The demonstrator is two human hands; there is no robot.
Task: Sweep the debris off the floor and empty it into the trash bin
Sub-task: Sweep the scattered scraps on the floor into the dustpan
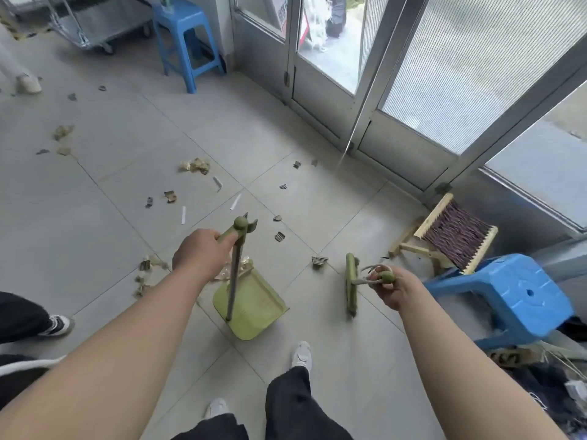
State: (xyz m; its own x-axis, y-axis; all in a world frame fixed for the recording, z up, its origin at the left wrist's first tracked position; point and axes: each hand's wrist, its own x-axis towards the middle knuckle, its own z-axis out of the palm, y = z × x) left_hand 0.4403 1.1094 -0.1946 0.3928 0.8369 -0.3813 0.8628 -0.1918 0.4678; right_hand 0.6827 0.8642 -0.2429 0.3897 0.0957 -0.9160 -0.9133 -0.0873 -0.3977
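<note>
My left hand (198,255) grips the dustpan (251,308) handle, my right hand (392,289) fingers clamp the broom (351,282) handle; open tile ahead, two blue stools (514,293) flanking

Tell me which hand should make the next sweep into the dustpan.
Right. The right hand holds the broom, whose head rests on the floor right of the dustpan. The left hand grips the dustpan's upright handle, steadying it. Cardboard scrap lies just ahead of the broom.
</note>
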